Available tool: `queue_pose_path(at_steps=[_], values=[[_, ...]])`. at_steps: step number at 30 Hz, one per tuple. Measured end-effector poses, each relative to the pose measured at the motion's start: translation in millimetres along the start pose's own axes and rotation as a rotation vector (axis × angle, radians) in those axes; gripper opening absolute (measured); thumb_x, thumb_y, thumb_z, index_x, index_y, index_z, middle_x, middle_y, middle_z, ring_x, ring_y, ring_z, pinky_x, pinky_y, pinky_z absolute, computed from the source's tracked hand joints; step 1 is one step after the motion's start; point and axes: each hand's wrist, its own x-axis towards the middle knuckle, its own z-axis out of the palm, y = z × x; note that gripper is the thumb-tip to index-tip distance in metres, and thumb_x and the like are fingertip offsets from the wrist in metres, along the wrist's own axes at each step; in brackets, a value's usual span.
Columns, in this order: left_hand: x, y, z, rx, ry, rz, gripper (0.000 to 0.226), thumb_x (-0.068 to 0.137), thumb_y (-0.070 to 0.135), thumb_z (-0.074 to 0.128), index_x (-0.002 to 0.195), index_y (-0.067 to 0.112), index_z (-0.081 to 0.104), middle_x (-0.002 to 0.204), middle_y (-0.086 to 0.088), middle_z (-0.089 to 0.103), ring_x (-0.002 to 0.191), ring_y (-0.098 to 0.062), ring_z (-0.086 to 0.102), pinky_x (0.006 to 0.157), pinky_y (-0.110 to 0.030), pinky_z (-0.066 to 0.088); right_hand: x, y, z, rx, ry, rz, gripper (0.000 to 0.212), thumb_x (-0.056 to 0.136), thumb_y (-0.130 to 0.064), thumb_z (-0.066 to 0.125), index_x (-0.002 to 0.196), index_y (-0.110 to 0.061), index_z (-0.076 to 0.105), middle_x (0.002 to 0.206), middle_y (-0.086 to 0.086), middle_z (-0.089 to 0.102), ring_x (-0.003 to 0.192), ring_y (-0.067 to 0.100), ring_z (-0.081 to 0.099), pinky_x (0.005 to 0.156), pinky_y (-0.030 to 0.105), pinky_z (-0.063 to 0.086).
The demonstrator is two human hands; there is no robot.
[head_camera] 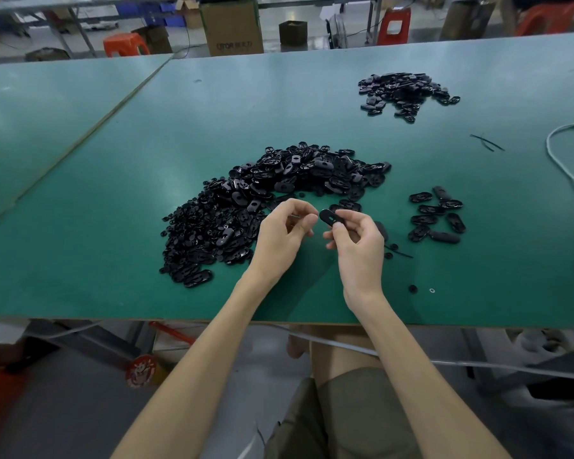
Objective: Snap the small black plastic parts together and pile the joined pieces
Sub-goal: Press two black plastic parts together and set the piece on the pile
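My right hand point(355, 241) pinches a black oval plastic part point(331, 217) between thumb and fingers, just above the green table point(113, 210). My left hand point(284, 231) is close beside it, fingers curled around something small and dark that I can barely see. Behind my hands spreads a big heap of loose black parts point(262, 200), ovals at the back and small round pieces at the left. To the right lies a small group of black oval pieces point(436, 215). At the far right back sits another pile of black pieces point(403, 92).
A white cable point(564, 160) curves along the table's right side. Thin black strips point(486, 142) lie near it. Small stray bits point(412, 288) rest near the front edge. Cardboard boxes point(231, 26) and red stools point(125, 44) stand beyond the table.
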Motion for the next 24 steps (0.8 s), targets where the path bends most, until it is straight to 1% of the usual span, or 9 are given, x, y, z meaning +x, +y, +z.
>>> queue_pose_path(at_steps=[2,4,8,11,15,18,20,22,24], values=[[0.2,-0.4,-2.0,-0.035,0.029,-0.010,0.007,0.102,0.011,0.064,0.102,0.007,0.069,0.079,0.000,0.066,0.068,-0.007,0.061,0.068,-0.022,0.051,-0.4,0.0,0.1,0.001,-0.004,-0.001,0.019,0.102,-0.002,0.057,0.110,-0.016,0.066,0.100,-0.002,0.072,0.077,0.005,0.071,0.066,0.019,0.054],[0.1,-0.7,-3.5,-0.065,0.049,-0.023,0.008,0.101,0.014,0.065,0.100,0.007,0.070,0.074,0.002,0.065,0.066,-0.008,0.060,0.067,-0.023,0.050,-0.7,-0.4,0.1,0.003,-0.008,0.001,0.019,0.102,-0.002,0.057,0.109,-0.017,0.066,0.099,-0.002,0.072,0.076,0.006,0.072,0.065,0.019,0.054],[-0.8,0.8,-3.6,-0.137,0.067,-0.025,0.003,0.097,0.016,0.071,0.096,0.014,0.074,0.075,0.006,0.067,0.064,-0.013,0.060,0.066,-0.026,0.049,-1.1,-0.5,0.0,-0.011,-0.015,-0.004,0.019,0.101,-0.003,0.058,0.108,-0.018,0.067,0.098,-0.003,0.072,0.077,0.006,0.072,0.065,0.019,0.054],[-1.0,0.4,-3.9,-0.166,0.096,-0.010,0.003,0.095,0.015,0.073,0.096,0.014,0.076,0.077,0.005,0.070,0.062,-0.014,0.061,0.065,-0.026,0.051,-1.5,0.2,0.4,-0.026,-0.019,-0.005,0.018,0.101,-0.002,0.059,0.107,-0.017,0.067,0.097,-0.001,0.072,0.075,0.006,0.072,0.064,0.019,0.054],[-1.8,-1.2,-3.2,-0.138,0.092,0.007,0.005,0.096,0.011,0.072,0.100,0.009,0.075,0.086,-0.002,0.074,0.073,-0.014,0.070,0.073,-0.023,0.052,-1.9,0.2,0.0,-0.039,-0.029,-0.009,0.017,0.100,-0.002,0.061,0.106,-0.016,0.067,0.097,0.001,0.072,0.075,0.007,0.073,0.064,0.019,0.055],[-2.0,-1.3,-3.0,-0.132,0.074,0.010,0.009,0.094,0.007,0.073,0.103,0.009,0.076,0.089,-0.005,0.075,0.078,-0.015,0.072,0.078,-0.026,0.055,-2.0,-0.1,0.0,-0.042,-0.024,-0.012,0.018,0.100,-0.001,0.061,0.106,-0.016,0.067,0.097,0.002,0.072,0.075,0.008,0.073,0.065,0.020,0.055],[-1.8,-0.7,-3.5,-0.144,0.070,0.000,0.013,0.093,0.005,0.074,0.104,0.011,0.075,0.090,-0.003,0.076,0.079,-0.017,0.072,0.080,-0.029,0.057,-1.9,-0.2,0.2,-0.046,-0.016,-0.016,0.018,0.100,-0.001,0.060,0.106,-0.016,0.067,0.097,0.002,0.072,0.075,0.008,0.073,0.065,0.021,0.055],[-2.4,0.9,-3.6,-0.151,0.072,-0.006,0.015,0.091,0.005,0.076,0.104,0.012,0.074,0.091,-0.002,0.076,0.079,-0.020,0.073,0.082,-0.035,0.059,-1.7,-0.2,0.3,-0.049,-0.013,-0.022,0.018,0.100,-0.001,0.060,0.106,-0.016,0.067,0.098,0.001,0.073,0.075,0.008,0.073,0.065,0.020,0.055],[-3.4,2.2,-2.9,-0.118,0.068,0.003,0.012,0.090,0.007,0.077,0.100,0.014,0.076,0.089,0.003,0.076,0.080,-0.017,0.071,0.082,-0.040,0.059,-1.5,-0.2,0.1,-0.049,-0.015,-0.027,0.018,0.100,-0.001,0.060,0.108,-0.015,0.068,0.098,0.002,0.073,0.075,0.008,0.073,0.065,0.020,0.055]])
